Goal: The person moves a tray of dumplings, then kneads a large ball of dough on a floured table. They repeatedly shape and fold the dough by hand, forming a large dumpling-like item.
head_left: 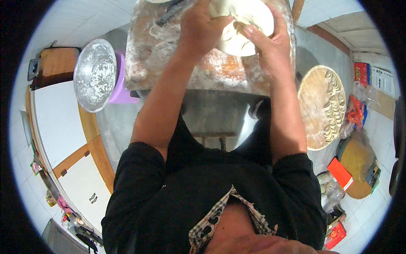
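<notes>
A large pale piece of dough is held up between both hands over a floured wooden board, near the top of the head view. My left hand grips the dough's left side, its thumb pressing toward the middle. On the right side my right hand holds it, thumb on the face and fingers behind the rim. The face of the dough is creased and dented between the thumbs. A dark, flour-dusted flat tool lies on the board to the left of the hands.
Left of the board, a flour-smeared metal basin rests over a purple stool. To the right is a round woven tray with rows of dumplings. A red box and plastic bags lie farther right.
</notes>
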### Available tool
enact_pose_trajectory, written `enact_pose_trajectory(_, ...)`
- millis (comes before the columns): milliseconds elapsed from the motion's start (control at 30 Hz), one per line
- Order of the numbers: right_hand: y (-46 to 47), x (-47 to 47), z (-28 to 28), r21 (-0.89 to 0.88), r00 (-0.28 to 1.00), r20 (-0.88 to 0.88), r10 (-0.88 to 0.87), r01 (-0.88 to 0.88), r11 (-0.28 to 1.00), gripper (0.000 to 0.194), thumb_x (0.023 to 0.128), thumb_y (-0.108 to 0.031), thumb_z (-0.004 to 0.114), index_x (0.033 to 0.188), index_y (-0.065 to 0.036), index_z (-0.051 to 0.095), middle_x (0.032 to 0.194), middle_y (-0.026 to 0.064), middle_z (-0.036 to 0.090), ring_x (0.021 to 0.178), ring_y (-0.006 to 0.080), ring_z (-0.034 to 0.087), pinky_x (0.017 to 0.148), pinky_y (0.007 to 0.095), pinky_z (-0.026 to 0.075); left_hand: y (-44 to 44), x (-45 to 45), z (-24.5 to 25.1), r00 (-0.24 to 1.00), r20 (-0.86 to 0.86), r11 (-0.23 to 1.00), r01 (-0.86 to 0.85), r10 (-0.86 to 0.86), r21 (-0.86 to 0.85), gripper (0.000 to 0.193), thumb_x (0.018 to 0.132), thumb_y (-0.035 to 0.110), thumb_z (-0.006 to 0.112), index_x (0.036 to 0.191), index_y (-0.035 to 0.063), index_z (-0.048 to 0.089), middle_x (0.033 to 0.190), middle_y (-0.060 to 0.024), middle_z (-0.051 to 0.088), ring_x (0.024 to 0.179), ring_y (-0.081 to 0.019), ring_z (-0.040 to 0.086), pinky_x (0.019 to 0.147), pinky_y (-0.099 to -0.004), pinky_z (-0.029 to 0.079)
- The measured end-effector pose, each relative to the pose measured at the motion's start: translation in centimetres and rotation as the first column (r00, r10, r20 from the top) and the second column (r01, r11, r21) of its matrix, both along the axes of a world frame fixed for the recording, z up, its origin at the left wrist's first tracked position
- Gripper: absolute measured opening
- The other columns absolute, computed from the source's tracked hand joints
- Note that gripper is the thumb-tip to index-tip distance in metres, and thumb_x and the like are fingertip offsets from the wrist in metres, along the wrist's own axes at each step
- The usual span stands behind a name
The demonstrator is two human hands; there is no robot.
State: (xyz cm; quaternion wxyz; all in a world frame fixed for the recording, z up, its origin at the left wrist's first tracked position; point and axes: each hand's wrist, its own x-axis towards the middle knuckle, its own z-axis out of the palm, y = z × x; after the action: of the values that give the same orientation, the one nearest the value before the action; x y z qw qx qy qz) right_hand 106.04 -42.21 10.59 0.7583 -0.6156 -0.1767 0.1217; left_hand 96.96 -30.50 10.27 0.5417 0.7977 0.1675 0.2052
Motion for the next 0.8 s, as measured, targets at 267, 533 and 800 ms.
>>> enact_pose_trajectory(267, 0.0, 1.7, -1.1, -0.046, 0.99, -0.081, -0.118, 0.115, 0.992, 0.041, 0.078, 0.006, 0.066, 0.117, 0.005, 0.053, 0.106, 0.0153, 0.065, 0.092, 0.0203, 0.066, 0.078, 0.0313, 0.055, -0.2, -0.4, -0.4, 0.999, 0.011, 0.984, 0.043, -0.042, -0.171, 0.056, 0.077, 0.013, 0.071, 0.126, -0.0025, 0.049, 0.115, -0.0214, 0.059, 0.106, -0.0337, 0.06, 0.091, -0.0407, 0.047)
enact_pose_trajectory(533, 0.4, 1.0, -0.8, -0.17, 0.999, -0.017, -0.034, 0.031, 0.985, 0.037, 0.077, 0.002, 0.065, 0.113, 0.004, 0.057, 0.1, 0.0124, 0.067, 0.09, 0.0194, 0.066, 0.078, 0.0309, 0.054, 0.5, -0.1, 0.2, 0.997, -0.025, 0.989, 0.07, -0.067, 0.131, 0.051, 0.076, 0.011, 0.07, 0.121, -0.002, 0.049, 0.108, -0.0214, 0.062, 0.106, -0.0366, 0.06, 0.09, -0.0425, 0.047)
enact_pose_trajectory(800, 0.2, 1.0, -0.6, 0.227, 0.955, -0.264, 0.134, -0.073, 0.971, 0.037, 0.077, -0.001, 0.066, 0.113, 0.004, 0.057, 0.102, 0.0137, 0.067, 0.093, 0.0211, 0.066, 0.084, 0.032, 0.053, 0.4, 0.5, -0.5, 0.989, 0.06, 0.988, -0.133, 0.137, -0.074, 0.052, 0.071, 0.016, 0.077, 0.115, -0.0007, 0.054, 0.104, -0.0207, 0.062, 0.101, -0.0299, 0.061, 0.089, -0.0392, 0.047)
